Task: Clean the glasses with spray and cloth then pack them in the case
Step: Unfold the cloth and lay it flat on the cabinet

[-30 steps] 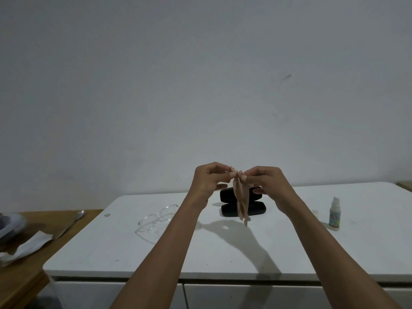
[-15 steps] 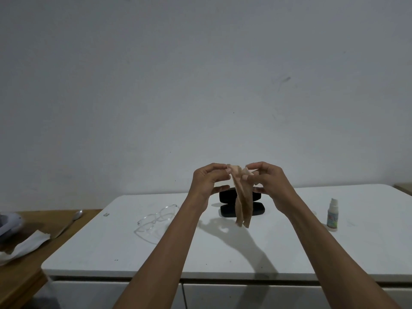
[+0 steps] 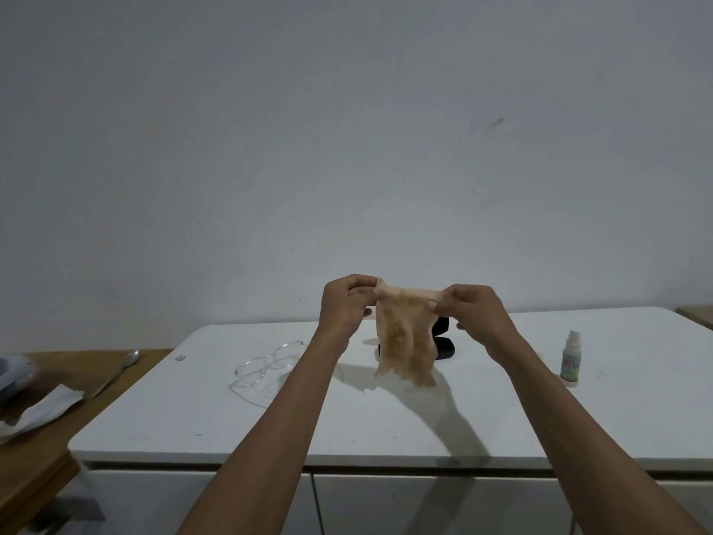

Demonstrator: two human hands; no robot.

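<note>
A beige cloth (image 3: 405,337) hangs spread out above the white table (image 3: 386,418). My left hand (image 3: 345,303) pinches its upper left corner and my right hand (image 3: 472,310) pinches its upper right corner. Behind the cloth lies a black glasses case (image 3: 443,343), open and mostly hidden by the cloth. Clear-framed glasses (image 3: 268,362) rest on the table to the left of my left forearm. A small white spray bottle (image 3: 571,357) with a green label stands upright at the right.
A lower wooden surface (image 3: 46,438) adjoins the table on the left, holding a spoon (image 3: 119,370), crumpled white paper (image 3: 42,411) and a white object at the edge. A plain wall stands close behind the table. Cabinet fronts run below the table's near edge.
My hands have moved apart, and the cloth, bunched into a narrow strip before, is now stretched open between them.
</note>
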